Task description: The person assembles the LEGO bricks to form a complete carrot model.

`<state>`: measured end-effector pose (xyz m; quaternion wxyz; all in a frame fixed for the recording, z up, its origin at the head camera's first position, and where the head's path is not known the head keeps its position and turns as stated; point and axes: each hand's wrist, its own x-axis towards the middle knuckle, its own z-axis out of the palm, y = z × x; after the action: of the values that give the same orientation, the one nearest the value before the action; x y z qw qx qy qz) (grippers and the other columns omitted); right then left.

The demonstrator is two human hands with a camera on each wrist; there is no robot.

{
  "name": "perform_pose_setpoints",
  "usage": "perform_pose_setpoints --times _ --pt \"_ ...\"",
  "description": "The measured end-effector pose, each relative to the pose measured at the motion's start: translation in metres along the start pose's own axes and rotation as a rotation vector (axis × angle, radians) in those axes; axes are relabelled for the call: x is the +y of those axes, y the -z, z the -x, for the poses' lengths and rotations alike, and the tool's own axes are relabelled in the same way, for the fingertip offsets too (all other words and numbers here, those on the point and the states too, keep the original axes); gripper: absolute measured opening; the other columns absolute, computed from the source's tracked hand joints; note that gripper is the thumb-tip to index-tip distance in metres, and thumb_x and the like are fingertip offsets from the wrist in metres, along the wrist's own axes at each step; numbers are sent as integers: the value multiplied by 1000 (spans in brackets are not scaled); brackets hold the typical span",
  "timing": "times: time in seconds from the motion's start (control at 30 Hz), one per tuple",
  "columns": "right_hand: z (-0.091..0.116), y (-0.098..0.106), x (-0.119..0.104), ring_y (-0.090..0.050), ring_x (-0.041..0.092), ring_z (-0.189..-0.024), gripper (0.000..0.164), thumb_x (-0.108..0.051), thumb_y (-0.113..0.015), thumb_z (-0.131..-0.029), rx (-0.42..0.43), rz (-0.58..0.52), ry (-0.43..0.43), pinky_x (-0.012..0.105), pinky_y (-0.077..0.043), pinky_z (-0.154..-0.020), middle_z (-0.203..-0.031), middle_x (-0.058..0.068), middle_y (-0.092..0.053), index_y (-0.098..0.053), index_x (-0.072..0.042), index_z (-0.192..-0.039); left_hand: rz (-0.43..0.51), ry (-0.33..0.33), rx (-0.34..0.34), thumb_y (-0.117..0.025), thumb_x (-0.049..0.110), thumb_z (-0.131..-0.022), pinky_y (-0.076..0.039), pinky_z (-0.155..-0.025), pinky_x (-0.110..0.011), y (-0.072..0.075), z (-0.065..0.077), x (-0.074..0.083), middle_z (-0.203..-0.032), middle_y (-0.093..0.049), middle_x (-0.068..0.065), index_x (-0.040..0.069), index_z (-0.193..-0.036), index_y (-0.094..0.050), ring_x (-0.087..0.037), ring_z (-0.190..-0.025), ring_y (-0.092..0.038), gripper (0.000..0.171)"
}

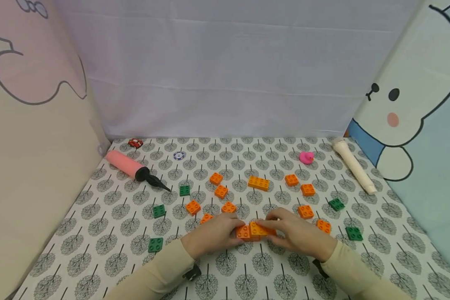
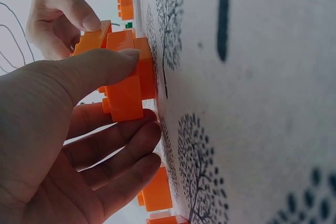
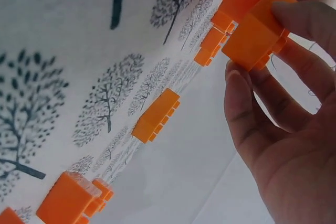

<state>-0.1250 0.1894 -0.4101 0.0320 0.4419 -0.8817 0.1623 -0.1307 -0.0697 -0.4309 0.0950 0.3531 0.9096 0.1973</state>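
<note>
Near the front middle of the table, my left hand (image 1: 219,233) pinches an orange building brick (image 2: 126,95) between thumb and fingers. That brick sits on another orange brick (image 2: 148,72) just above or on the cloth; which one, I cannot tell. From the other side my right hand (image 1: 298,233) holds a longer, lighter orange brick (image 3: 257,32) by its ends, thumb on one side and fingers on the other. In the head view this lighter brick (image 1: 258,229) is tilted against the left hand's brick (image 1: 243,232). Whether their studs are joined is hidden.
Several loose orange bricks (image 1: 221,191) and green bricks (image 1: 159,211) lie around both hands, with a long light orange brick (image 1: 258,183) behind them. Farther off are a pink pump (image 1: 125,164), a red toy car (image 1: 135,143), a poker chip (image 1: 178,155), a pink duck (image 1: 306,157) and a white tube (image 1: 354,166).
</note>
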Motion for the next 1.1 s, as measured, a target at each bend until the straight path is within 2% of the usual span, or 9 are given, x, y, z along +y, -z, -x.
perform_pose_setpoints --times 0.17,0.33,0.5,0.87,1.1 --pt "-1 1 -3 -55 7 -86 44 -17 -77 -84 6 6 14 20 -54 -72 -105 2 -62 -69 -15 -128 8 -13 13 -76 33 -88 -47 -67 -15 -3 0 -2 -91 -61 9 15 -114 -71 -1 -74 -51 32" --pt "-3 4 -6 -54 6 -85 44 -17 -77 -84 -14 -3 10 19 -54 -71 -104 2 -61 -70 -15 -127 4 -19 15 -75 34 -88 -45 -64 -14 -4 0 -2 -88 -58 11 15 -116 -71 -2 -72 -49 34" --pt "-3 4 -6 -54 5 -85 44 -17 -75 -86 -43 -16 -1 19 -53 -71 -105 1 -61 -68 -16 -129 1 -17 11 -75 34 -88 -46 -65 -14 -3 0 0 -90 -58 10 15 -117 -71 -2 -72 -49 35" --pt "-4 0 -1 -50 5 -86 45 -17 -76 -85 1 -9 40 18 -52 -71 -102 -1 -59 -68 -16 -130 5 -19 14 -75 33 -88 -48 -69 -15 1 2 0 -90 -59 10 15 -114 -72 -1 -75 -50 32" --pt "-3 -1 0 -52 6 -86 46 -18 -75 -86 -13 -4 4 21 -53 -71 -106 1 -60 -67 -19 -131 -6 -24 -3 -74 36 -89 -48 -71 -17 0 2 -1 -96 -62 8 15 -119 -70 -2 -79 -52 37"
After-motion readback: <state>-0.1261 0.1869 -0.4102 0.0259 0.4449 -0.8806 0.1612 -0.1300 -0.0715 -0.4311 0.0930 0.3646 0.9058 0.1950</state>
